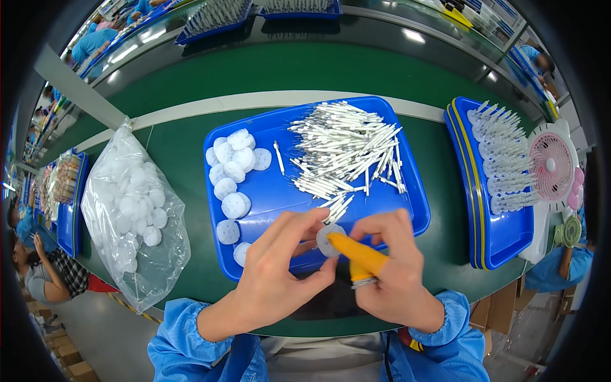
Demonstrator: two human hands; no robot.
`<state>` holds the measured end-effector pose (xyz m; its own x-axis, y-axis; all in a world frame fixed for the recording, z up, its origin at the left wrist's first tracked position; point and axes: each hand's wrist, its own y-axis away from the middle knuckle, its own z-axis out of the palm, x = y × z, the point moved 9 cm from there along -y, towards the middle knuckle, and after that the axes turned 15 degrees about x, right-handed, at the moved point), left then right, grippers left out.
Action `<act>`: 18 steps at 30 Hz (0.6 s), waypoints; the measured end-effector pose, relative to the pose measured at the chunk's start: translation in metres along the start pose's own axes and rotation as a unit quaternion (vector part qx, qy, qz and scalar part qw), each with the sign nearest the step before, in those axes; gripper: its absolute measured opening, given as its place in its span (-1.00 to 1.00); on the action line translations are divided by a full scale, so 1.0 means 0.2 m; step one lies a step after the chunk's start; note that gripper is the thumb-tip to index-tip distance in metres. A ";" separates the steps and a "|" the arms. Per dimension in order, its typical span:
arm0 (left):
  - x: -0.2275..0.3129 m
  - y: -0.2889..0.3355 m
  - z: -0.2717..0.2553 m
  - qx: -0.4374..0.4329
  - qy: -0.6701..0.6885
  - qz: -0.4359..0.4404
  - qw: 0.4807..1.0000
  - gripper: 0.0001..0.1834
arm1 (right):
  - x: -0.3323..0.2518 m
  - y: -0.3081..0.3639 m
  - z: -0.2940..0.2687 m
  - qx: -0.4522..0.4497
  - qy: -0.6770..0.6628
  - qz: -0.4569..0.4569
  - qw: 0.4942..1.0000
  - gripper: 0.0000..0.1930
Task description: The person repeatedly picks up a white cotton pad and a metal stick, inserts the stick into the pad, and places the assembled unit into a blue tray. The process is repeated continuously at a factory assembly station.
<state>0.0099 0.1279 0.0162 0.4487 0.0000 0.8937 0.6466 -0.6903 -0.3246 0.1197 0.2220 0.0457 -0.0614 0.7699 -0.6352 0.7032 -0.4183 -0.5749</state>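
Between its thumb and fingers my left hand holds a round white plastic disc, just over the near edge of a blue tray. Several thin white sticks lie right beyond the disc. Against the disc's face rests a yellow finger cover, worn on a digit of my right hand. That hand's fingers are bent and partly blurred, so what they may grip is hidden. In the tray lie a heap of white sticks with thin wire ends and, along the left, several loose white discs.
A clear plastic bag of white discs lies left of the tray. At right, stacked blue trays carry discs fitted with sticks, beside a pink fan. More filled trays stand beyond a rail. Other people sit farther off.
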 end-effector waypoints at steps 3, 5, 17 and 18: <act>-0.01 0.00 -0.01 0.007 0.008 -0.018 1.000 -0.28 | 0.01 0.01 -0.04 0.014 0.000 0.005 1.000 -0.54; -0.01 0.00 -0.01 0.006 0.004 -0.024 1.000 -0.29 | 0.00 0.01 -0.02 0.009 -0.018 -0.003 1.000 -0.54; -0.04 0.00 0.03 -0.038 0.176 -0.093 0.979 -0.29 | 0.15 0.07 -0.06 0.010 -0.112 0.149 0.982 -0.57; -0.04 0.02 0.03 -0.051 0.251 -0.126 0.958 -0.27 | 0.17 0.12 0.00 -0.068 -0.130 0.194 0.970 -0.56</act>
<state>0.0125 0.1296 0.0061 -0.0837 -0.1536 0.9846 0.6199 -0.7816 -0.0692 0.1353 0.2376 0.0110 0.0634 0.4122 -0.9089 0.7953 -0.5711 -0.2035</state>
